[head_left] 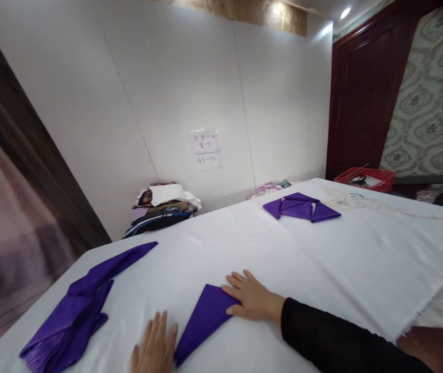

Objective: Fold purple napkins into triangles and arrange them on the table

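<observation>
A purple cloth napkin (205, 321), folded into a triangle, lies on the white tablecloth (221, 248) in front of me. My right hand (250, 298) rests flat over its right corner, fingers stretched out. Just left of the napkin's lower left corner is my left hand (155, 344), its fingers extended; whether it touches the cloth I cannot tell. To the left, a loose heap of purple cloth (66, 316) lies crumpled with a long end reaching toward the back. Farther off at the right sit folded purple napkins (299, 206), laid close together.
Stacked clothes (163, 207) stand behind the table's far edge, against a white wall panel (190, 83) bearing paper signs (208, 150). A red basket (365, 178) with things in it is beyond the far right corner. A curtain (15, 217) hangs at the left.
</observation>
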`<state>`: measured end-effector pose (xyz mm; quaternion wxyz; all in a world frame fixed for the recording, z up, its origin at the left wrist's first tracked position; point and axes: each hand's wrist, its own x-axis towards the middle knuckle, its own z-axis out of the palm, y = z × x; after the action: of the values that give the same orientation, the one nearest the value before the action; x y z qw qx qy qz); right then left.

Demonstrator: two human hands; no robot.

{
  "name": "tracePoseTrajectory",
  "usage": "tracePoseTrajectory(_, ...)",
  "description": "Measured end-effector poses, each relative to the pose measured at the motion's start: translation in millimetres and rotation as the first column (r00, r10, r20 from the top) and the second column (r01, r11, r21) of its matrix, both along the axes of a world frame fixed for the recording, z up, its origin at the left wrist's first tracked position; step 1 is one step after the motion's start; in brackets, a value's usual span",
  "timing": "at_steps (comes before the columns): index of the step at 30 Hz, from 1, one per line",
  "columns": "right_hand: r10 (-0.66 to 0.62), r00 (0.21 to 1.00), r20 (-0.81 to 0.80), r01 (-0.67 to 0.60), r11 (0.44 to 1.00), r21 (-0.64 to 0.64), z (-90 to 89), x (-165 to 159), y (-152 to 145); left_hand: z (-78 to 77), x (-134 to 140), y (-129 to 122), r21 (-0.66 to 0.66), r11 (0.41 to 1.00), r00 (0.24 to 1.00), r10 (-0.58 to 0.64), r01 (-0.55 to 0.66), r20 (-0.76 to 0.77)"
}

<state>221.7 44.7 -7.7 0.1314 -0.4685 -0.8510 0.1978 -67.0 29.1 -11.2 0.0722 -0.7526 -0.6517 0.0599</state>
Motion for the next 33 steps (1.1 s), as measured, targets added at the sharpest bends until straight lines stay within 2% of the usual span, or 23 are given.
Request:
tracePoseTrajectory(2,-0.005,1.000,0.013,0.005,1.000,-0.004,0.9,0,0,4.7,23,8,0.076,0.997,0.993,0.024,-0.033,0.114)
tracePoseTrajectory(4,-0.015,1.000,0.024,0.015,1.000,0.001,2.4,0,-1,7.5,50,16,0.102,0.995,0.982,-0.035,0.016,0.187)
tracePoseTrajectory(6,-0.027,0.999,0.030,0.026,1.000,0.009,4.1,-1,-2,6.4,71,20,0.074,0.993,0.976,-0.108,0.096,0.191)
tracePoseTrajectory(8,-0.027,0.999,0.032,0.027,1.000,0.008,5.6,-1,-3,1.8,79,23,0.000,0.993,0.977,-0.118,0.120,0.176)
tracePoseTrajectory(11,-0.021,0.999,0.026,0.021,1.000,0.009,6.9,-1,-3,-6.9,70,22,-0.090,0.989,0.985,-0.103,0.116,0.137)
tracePoseTrajectory(15,-0.014,1.000,0.026,0.014,1.000,-0.005,7.2,-1,-2,-11.9,47,17,-0.121,0.982,0.987,-0.137,0.146,0.079)
tracePoseTrajectory(20,-0.016,1.000,0.027,0.017,1.000,-0.024,6.4,0,-1,-4.8,33,3,-0.080,0.987,0.990,-0.134,0.137,0.045)
tracePoseTrajectory(24,-0.010,1.000,0.014,0.010,0.999,-0.032,6.5,0,-2,4.5,22,-7,-0.118,0.985,0.991,-0.132,0.127,-0.031)
tracePoseTrajectory(28,-0.003,1.000,0.007,0.004,0.999,-0.041,5.9,1,-2,6.0,5,-11,-0.152,0.981,0.988,-0.136,0.124,-0.070)
tracePoseTrajectory(31,-0.002,1.000,0.001,0.002,0.999,-0.036,4.8,1,-1,3.1,5,-6,-0.131,0.987,0.993,-0.105,0.098,-0.052)
tracePoseTrajectory(33,-0.004,1.000,-0.001,0.004,1.000,-0.025,4.2,0,-1,2.3,18,0,-0.097,0.994,0.999,-0.051,0.052,0.013)
